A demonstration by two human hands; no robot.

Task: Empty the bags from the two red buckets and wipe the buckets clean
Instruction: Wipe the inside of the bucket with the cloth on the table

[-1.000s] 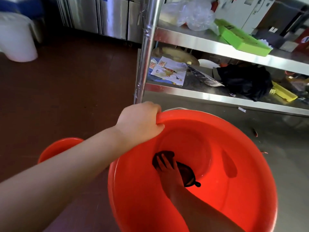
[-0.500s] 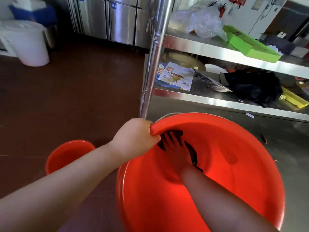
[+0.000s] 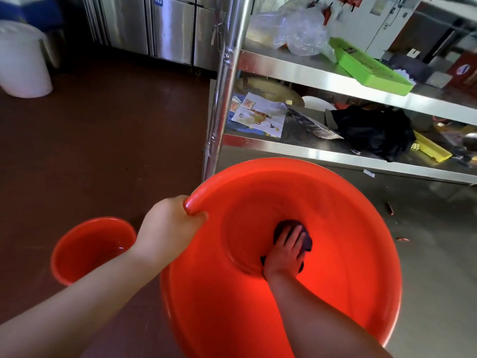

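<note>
A large red bucket [image 3: 348,228] fills the lower right of the head view, tilted toward me. My left hand [image 3: 170,226] grips its rim at the near left edge. Deep inside, my right hand [image 3: 286,250] presses a dark cloth [image 3: 305,241] against the bucket's bottom, fingers spread over it. A second, smaller red bucket [image 3: 77,244] stands upright on the floor to the left, partly hidden by my left forearm. No bags show inside either bucket.
A steel shelf rack [image 3: 322,155] stands right behind the big bucket, its post [image 3: 224,86] close to my left hand. It holds papers, a black bag [image 3: 374,130], a clear plastic bag [image 3: 294,29] and a green tray [image 3: 369,71]. A white bin [image 3: 23,63] sits far left on brown floor.
My right hand and the cloth slid from the bucket's upper left inner wall to its bottom centre. My left hand stays on the rim. The view has tilted down a little.
</note>
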